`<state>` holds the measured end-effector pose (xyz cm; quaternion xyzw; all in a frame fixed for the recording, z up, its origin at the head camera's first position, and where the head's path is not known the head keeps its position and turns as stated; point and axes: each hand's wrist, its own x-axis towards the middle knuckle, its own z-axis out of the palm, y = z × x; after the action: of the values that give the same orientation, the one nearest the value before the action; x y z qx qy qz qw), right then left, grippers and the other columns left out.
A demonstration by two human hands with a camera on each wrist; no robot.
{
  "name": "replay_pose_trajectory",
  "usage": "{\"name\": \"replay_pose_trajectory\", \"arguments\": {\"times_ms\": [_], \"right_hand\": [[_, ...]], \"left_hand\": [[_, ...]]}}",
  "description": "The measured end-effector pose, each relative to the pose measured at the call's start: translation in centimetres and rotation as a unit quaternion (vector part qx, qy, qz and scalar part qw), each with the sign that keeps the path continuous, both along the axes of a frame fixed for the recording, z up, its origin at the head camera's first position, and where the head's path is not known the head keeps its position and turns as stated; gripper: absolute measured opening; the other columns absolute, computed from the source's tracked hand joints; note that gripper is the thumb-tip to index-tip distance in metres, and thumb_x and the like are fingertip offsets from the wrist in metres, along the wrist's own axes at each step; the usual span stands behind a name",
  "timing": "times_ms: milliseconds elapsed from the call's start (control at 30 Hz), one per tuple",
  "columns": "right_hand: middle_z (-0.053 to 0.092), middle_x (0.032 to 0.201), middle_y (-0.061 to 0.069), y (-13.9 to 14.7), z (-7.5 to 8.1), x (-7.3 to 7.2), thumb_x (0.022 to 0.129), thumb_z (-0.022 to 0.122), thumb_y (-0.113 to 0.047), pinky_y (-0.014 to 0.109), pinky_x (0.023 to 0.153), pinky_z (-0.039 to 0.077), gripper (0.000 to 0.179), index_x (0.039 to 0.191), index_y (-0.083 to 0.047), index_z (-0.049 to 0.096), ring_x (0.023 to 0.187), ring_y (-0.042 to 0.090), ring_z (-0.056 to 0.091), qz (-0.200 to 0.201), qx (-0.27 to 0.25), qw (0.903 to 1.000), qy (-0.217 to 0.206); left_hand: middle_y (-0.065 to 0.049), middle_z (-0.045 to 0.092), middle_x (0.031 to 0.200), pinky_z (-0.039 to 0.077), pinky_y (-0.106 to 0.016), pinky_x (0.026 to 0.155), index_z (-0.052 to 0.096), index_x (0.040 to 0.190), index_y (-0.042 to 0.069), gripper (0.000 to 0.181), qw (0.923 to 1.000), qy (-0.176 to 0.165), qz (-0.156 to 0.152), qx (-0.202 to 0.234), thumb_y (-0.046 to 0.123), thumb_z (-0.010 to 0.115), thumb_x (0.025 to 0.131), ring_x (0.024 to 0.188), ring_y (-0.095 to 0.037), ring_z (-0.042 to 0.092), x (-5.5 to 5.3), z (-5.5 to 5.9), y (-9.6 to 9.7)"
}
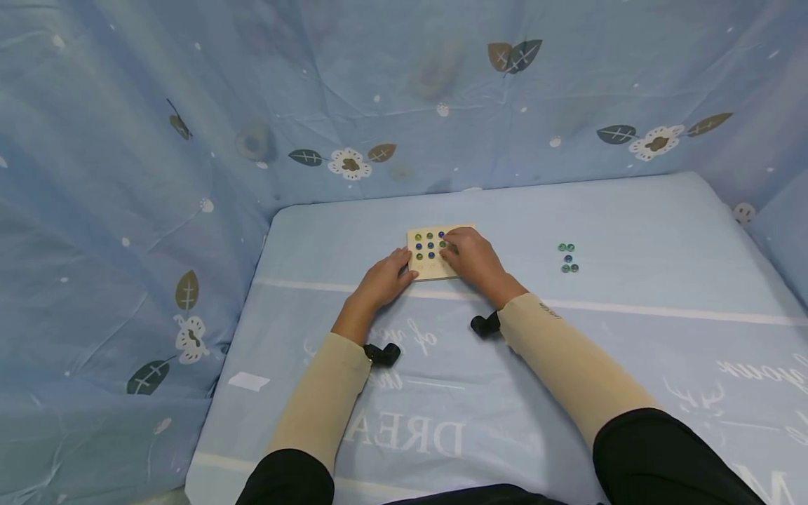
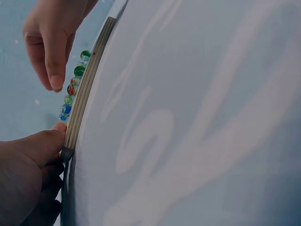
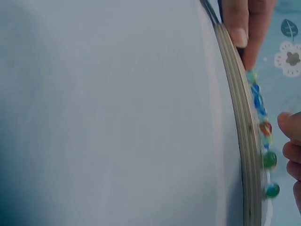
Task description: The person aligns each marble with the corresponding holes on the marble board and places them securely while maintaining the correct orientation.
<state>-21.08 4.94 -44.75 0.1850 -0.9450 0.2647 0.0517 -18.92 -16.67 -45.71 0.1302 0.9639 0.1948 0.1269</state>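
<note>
So, closest to me, my black sleeves [image 1: 663, 456] give way to beige forearm covers [image 1: 568, 365], with small black cameras [image 1: 384, 355] at the wrists. Beneath them spreads a light-blue cloth [image 1: 435, 393] printed with mirrored white lettering, a flat white slip [image 1: 249, 381] lying on its left part. Beyond, a pale, layered wooden board [image 1: 435, 270] rests on the cloth between my hands. With my left hand [image 1: 384, 279] I grip its near left corner, thumb along the near edge. My right hand [image 1: 473, 259] is over the board's right part, fingers bent down at the small coloured glass marbles [image 1: 431, 245] set there in rows; whether I pinch one, I can't tell. Well off to the right sit five loose glass marbles [image 1: 568, 259]. Farthest away hangs blue fabric [image 1: 442, 154] patterned with leaves and white flowers.
</note>
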Motion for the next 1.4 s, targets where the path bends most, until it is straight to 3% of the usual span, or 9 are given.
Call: {"name": "replay_pose_trajectory", "arguments": {"times_ms": [533,833,1133,1400], "right_hand": [[0.057,0.13,0.013,5.2,0.6,0.4,0.089,0.066,-0.028,0.045,0.106,0.039,0.043,0.125,-0.005,0.061,0.127,0.029,0.046,-0.056,-0.006,0.998,-0.026],[0.057,0.129,0.016,10.2,0.5,0.8,0.089,0.067,-0.027,0.049,0.105,0.039,0.043,0.124,-0.003,0.06,0.125,0.032,0.046,-0.097,-0.009,0.9949,-0.026],[0.055,0.129,0.02,15.6,0.5,2.0,0.09,0.065,-0.024,0.053,0.103,0.037,0.04,0.122,-0.001,0.061,0.125,0.037,0.045,-0.12,-0.049,0.9907,-0.039],[0.054,0.129,0.023,18.6,0.7,2.6,0.091,0.063,-0.024,0.056,0.102,0.037,0.041,0.123,0.001,0.06,0.124,0.04,0.045,-0.147,-0.048,0.9862,-0.06]], "left_hand": [[0.001,0.021,0.156,0.022,-0.041,0.117,0.025,0.15,0.018,0.064,0.9999,-0.005,0.009,0.004,0.045,0.048,0.096,0.144,-0.019,0.019,0.0,0.0,0.1],[0.001,0.021,0.157,0.022,-0.04,0.116,0.024,0.151,0.018,0.064,0.9999,-0.004,0.005,0.008,0.045,0.047,0.097,0.144,-0.018,0.019,0.1,0.1,0.1],[0.0,0.021,0.157,0.023,-0.042,0.116,0.022,0.151,0.019,0.064,0.9999,-0.003,-0.002,0.011,0.044,0.047,0.097,0.144,-0.02,0.019,0.1,0.2,0.1],[0.0,0.021,0.157,0.023,-0.042,0.116,0.022,0.151,0.019,0.065,0.9999,-0.009,0.003,0.008,0.045,0.047,0.097,0.144,-0.02,0.019,0.2,0.2,0.2]]}}
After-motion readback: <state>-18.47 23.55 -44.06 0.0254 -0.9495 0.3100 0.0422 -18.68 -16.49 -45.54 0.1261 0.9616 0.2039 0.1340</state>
